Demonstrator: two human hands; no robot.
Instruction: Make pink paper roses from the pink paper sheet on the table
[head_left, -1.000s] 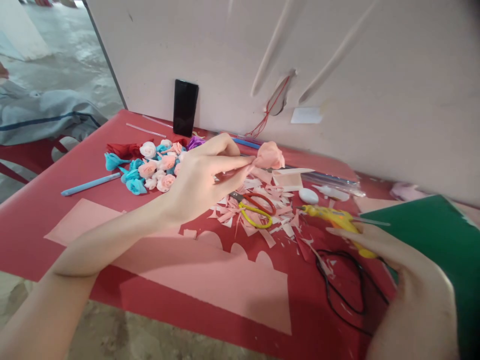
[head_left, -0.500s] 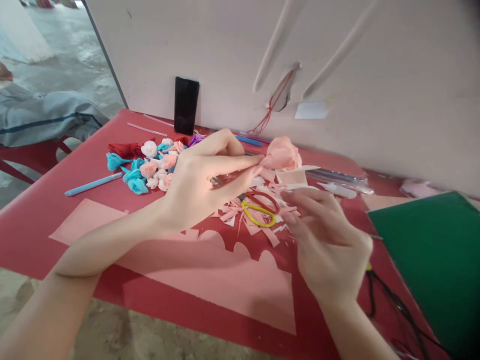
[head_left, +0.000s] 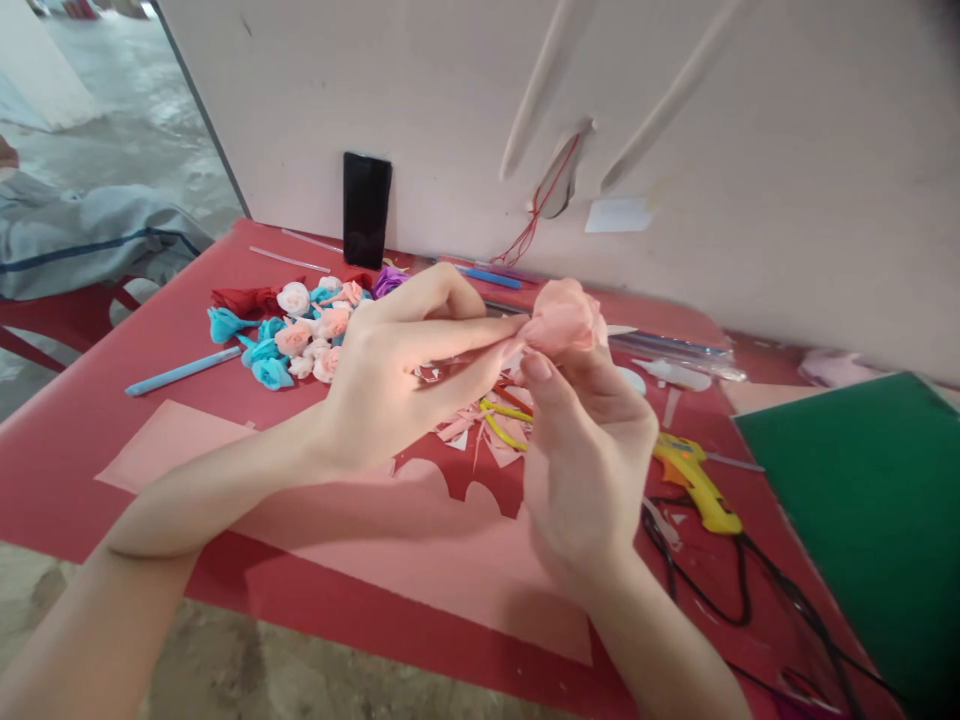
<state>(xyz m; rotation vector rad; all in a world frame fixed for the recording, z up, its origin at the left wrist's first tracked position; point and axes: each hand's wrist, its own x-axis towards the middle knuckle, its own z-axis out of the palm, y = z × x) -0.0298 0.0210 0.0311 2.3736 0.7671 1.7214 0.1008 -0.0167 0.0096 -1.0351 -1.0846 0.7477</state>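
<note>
A peach paper flower (head_left: 564, 315) is held up over the middle of the red table. My left hand (head_left: 420, 360) pinches its narrow base between thumb and fingers. From the right, my right hand (head_left: 589, 440) closes on the flower's underside, thumb at the base and fingers behind the petals. Below the hands lie scissors (head_left: 504, 428) with yellow and red handles, partly hidden by my right hand, among peach paper scraps (head_left: 459, 428). A large peach paper sheet (head_left: 450, 560) with a scalloped edge lies in front.
Finished paper flowers (head_left: 296, 335) are heaped at left, near a blue stick (head_left: 182, 371). A black phone (head_left: 367, 210) leans on the panel behind. At right are a yellow glue gun (head_left: 701, 485), its black cable (head_left: 795, 595) and a green sheet (head_left: 862, 500).
My right hand has moved left and up from beside the scraps and now grips the flower too. The glue gun has come into view behind it. My left hand keeps its pinch.
</note>
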